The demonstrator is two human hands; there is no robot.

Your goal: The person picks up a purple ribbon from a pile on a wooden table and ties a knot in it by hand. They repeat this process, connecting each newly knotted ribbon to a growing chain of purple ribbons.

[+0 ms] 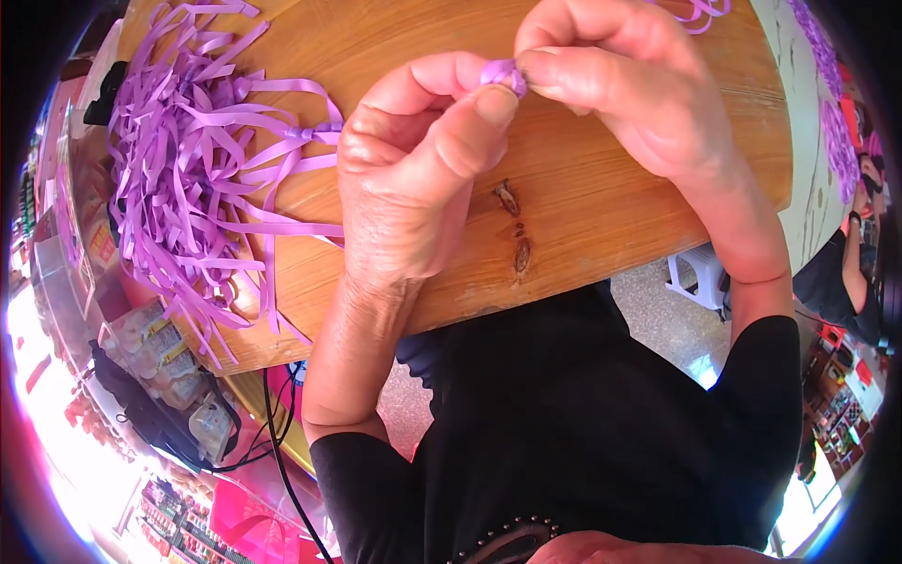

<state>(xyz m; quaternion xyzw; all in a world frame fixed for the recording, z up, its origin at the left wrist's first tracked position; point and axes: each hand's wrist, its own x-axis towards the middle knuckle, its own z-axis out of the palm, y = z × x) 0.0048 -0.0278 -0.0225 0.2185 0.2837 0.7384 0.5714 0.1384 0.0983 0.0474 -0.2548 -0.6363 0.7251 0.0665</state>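
Note:
A small folded bit of purple ribbon (505, 75) is pinched between the thumb and forefinger of my left hand (409, 164). My right hand (625, 89) is closed at the right side of the same piece, its thumb and forefinger pressed together against it. The fingers cover much of the fold, so its exact shape is hard to make out. To the left lies a loose heap of purple ribbon strips (183, 160) on the wooden table (601, 202). Several strands run from it toward my left wrist and pass out of sight behind it.
More purple ribbon (700, 11) curls at the table's far edge, and further purple strips lie on a pale surface (799, 141) at the right. A white plastic stool (697, 274) stands below the table. Black cables (274, 423) hang at the lower left. Another person's arm (853, 258) shows at far right.

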